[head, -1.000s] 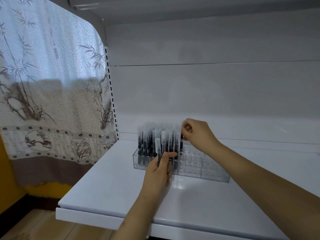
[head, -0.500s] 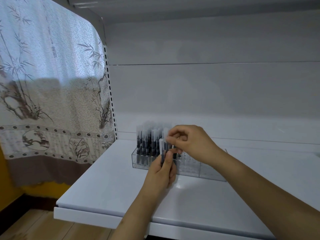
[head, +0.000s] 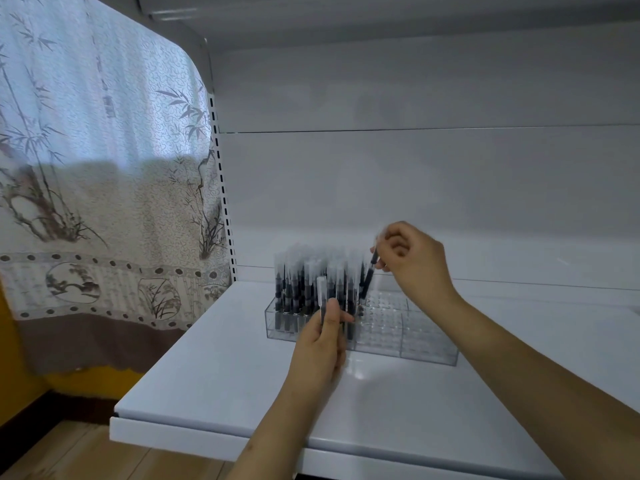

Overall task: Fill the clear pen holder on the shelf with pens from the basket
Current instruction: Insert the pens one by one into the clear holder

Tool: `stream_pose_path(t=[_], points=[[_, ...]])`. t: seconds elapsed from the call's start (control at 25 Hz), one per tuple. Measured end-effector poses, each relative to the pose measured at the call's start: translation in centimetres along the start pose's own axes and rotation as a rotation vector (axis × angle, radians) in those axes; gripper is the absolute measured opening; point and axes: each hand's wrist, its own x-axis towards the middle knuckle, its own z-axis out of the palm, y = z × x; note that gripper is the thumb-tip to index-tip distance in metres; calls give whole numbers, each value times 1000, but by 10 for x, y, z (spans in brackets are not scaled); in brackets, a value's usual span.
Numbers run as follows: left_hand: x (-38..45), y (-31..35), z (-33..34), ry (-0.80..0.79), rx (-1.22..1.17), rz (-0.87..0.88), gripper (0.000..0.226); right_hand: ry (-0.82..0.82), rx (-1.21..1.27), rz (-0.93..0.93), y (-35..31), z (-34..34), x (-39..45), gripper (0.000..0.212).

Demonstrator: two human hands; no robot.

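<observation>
The clear pen holder stands on the white shelf. Its left part is packed with several upright dark pens with frosted caps; its right slots hold nothing. My right hand pinches one pen, tilted, its lower end at a slot just right of the filled rows. My left hand grips a small bunch of pens upright in front of the holder. The basket is out of view.
A slotted white upright borders the shelf on the left, with a bamboo-print curtain beyond it. The shelf back panel rises behind the holder. Wooden floor shows below the shelf's front edge.
My right hand took a pen from the bunch in my left hand and moved right and up, bringing it down tilted over the holder. My left hand has stayed about where it was.
</observation>
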Motion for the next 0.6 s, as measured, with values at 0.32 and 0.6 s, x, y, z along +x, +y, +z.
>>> stream_pose_path(t=[0.32, 0.6], points=[[6, -1, -4, 42, -100, -44, 24, -156, -235, -44, 17, 10, 5, 7], [2, -4, -5, 42, 126, 198, 22, -109, -427, 29, 21, 11, -4, 22]])
